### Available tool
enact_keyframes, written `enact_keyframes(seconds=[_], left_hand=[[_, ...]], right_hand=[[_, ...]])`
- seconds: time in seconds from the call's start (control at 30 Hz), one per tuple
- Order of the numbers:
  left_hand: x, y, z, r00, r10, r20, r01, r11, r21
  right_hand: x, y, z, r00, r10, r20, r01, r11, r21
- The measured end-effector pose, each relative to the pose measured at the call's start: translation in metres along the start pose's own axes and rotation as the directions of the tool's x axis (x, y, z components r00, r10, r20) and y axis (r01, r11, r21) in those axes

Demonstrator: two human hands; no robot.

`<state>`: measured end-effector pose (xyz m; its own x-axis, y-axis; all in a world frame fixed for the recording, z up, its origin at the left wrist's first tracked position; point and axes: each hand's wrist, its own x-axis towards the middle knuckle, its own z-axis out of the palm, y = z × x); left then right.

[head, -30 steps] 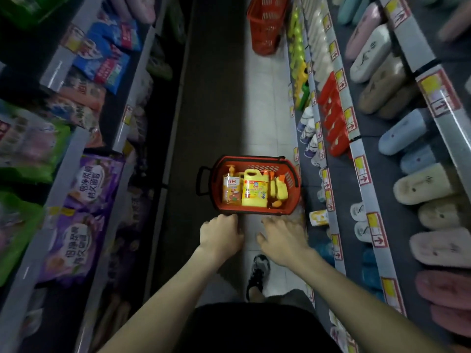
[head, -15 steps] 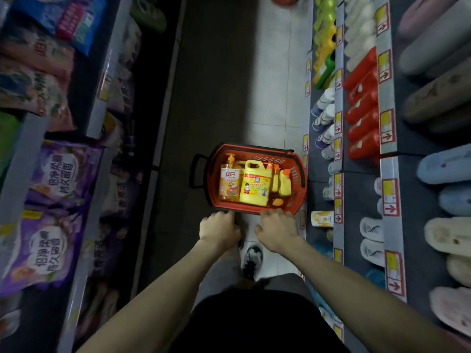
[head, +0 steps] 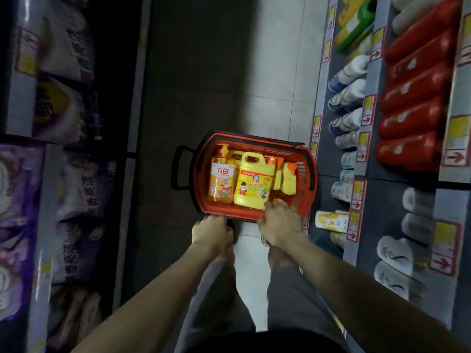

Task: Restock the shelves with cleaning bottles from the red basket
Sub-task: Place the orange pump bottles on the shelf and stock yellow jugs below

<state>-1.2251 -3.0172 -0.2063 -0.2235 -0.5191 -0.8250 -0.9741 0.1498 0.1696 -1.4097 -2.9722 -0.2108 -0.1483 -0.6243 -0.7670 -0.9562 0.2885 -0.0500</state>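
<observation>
several cleaning bottles stand packed in the red basket (head: 254, 138), which sits on the aisle floor (head: 275, 72) just beside the right-hand shelves (head: 367, 118): an orange pump bottle (head: 221, 179), a big yellow jug (head: 253, 184) touching it, and small yellow spray bottles (head: 289, 179) wedged against the jug's right side. the right hand (head: 279, 225) reaches over the near rim with fingers loosely spread, holding nothing, its tips at the foot of the jug. the left hand (head: 212, 231) sits bunched at the near rim; its fingers are hidden under its back, so whether it grips the rim cannot be told. the step looks like the first pick, none lifted yet. next, the right hand would need to close on the jug's handle or neck and lift it straight up, clear of its neighbours. the count of spray bottles is unclear, and the shelf goods are blurred, so the jug's proper slot cannot be made out
</observation>
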Motion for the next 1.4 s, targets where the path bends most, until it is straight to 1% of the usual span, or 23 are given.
enact_keyframes(seconds=[0.07, 0.17, 0.27, 0.33, 0.4, 0.43, 0.5, 0.57, 0.6, 0.67, 0.7, 0.77, 0.83, 0.93, 1.0, 1.07, 1.17, 1.23, 1.33, 1.4], left_hand=[[0.027, 0.007, 0.008, 1.000, -0.005, 0.015, 0.005, 1.000, 0.007], [0.072, 0.019, 0.022, 1.000, 0.013, 0.000, -0.013, 0.998, 0.062], [0.120, 0.030, 0.045, 0.999, 0.030, -0.017, -0.029, 0.996, 0.081], [0.149, 0.035, 0.062, 1.000, 0.013, -0.020, -0.012, 1.000, 0.029], [0.173, 0.040, 0.078, 0.999, -0.009, -0.038, 0.006, 0.997, -0.076], [0.184, 0.042, 0.085, 0.998, -0.022, -0.059, 0.014, 0.990, -0.137], [0.199, 0.047, 0.098, 0.991, -0.063, -0.118, 0.029, 0.962, -0.272], [0.209, 0.052, 0.109, 0.977, -0.124, -0.173, 0.048, 0.920, -0.390], [0.213, 0.055, 0.113, 0.971, -0.155, -0.184, 0.061, 0.899, -0.435], [0.220, 0.061, 0.121, 0.962, -0.210, -0.172, 0.097, 0.857, -0.506], [0.223, 0.063, 0.123, 0.960, -0.235, -0.150, 0.121, 0.836, -0.535], [0.232, 0.063, 0.129, 0.952, -0.282, -0.121, 0.153, 0.780, -0.607], [0.238, 0.064, 0.129, 0.943, -0.321, -0.085, 0.187, 0.725, -0.663], [0.244, 0.063, 0.122, 0.945, -0.326, -0.003, 0.236, 0.691, -0.683], [0.247, 0.060, 0.119, 0.951, -0.306, 0.050, 0.253, 0.675, -0.693], [0.251, 0.057, 0.118, 0.953, -0.290, 0.083, 0.264, 0.664, -0.699], [0.257, 0.055, 0.116, 0.941, -0.288, 0.175, 0.321, 0.607, -0.727], [0.261, 0.054, 0.120, 0.934, -0.282, 0.219, 0.346, 0.562, -0.752], [0.263, 0.054, 0.128, 0.924, -0.300, 0.236, 0.366, 0.521, -0.771], [0.258, 0.060, 0.127, 0.923, -0.305, 0.235, 0.367, 0.506, -0.781]], right_hand=[[0.030, 0.008, 0.013, 1.000, 0.009, 0.019, -0.009, 0.999, 0.033], [0.074, 0.023, 0.039, 0.999, 0.029, 0.039, -0.031, 0.998, 0.053], [0.112, 0.039, 0.070, 0.998, 0.031, 0.053, -0.034, 0.999, 0.042], [0.134, 0.050, 0.088, 0.998, 0.037, 0.052, -0.039, 0.999, 0.032], [0.150, 0.059, 0.104, 0.995, 0.085, 0.051, -0.089, 0.994, 0.068], [0.158, 0.064, 0.112, 0.992, 0.120, 0.049, -0.125, 0.986, 0.109], [0.172, 0.072, 0.122, 0.981, 0.176, 0.085, -0.192, 0.948, 0.253], [0.186, 0.078, 0.133, 0.969, 0.200, 0.146, -0.244, 0.867, 0.434], [0.194, 0.081, 0.139, 0.958, 0.216, 0.189, -0.284, 0.798, 0.532], [0.206, 0.081, 0.144, 0.925, 0.239, 0.297, -0.381, 0.594, 0.709], [0.212, 0.081, 0.147, 0.906, 0.234, 0.353, -0.423, 0.494, 0.760], [0.222, 0.081, 0.146, 0.887, 0.193, 0.419, -0.461, 0.348, 0.817], [0.228, 0.081, 0.142, 0.891, 0.179, 0.417, -0.451, 0.248, 0.857], [0.234, 0.082, 0.141, 0.877, 0.177, 0.446, -0.466, 0.089, 0.880], [0.239, 0.082, 0.143, 0.864, 0.143, 0.483, -0.491, 0.027, 0.871], [0.240, 0.078, 0.142, 0.849, 0.105, 0.519, -0.521, -0.005, 0.853], [0.236, 0.073, 0.142, 0.863, 0.106, 0.493, -0.495, -0.008, 0.869], [0.230, 0.073, 0.142, 0.873, 0.126, 0.472, -0.471, -0.032, 0.881], [0.224, 0.076, 0.142, 0.888, 0.165, 0.429, -0.426, -0.056, 0.903], [0.223, 0.078, 0.140, 0.896, 0.161, 0.414, -0.408, -0.072, 0.910]])
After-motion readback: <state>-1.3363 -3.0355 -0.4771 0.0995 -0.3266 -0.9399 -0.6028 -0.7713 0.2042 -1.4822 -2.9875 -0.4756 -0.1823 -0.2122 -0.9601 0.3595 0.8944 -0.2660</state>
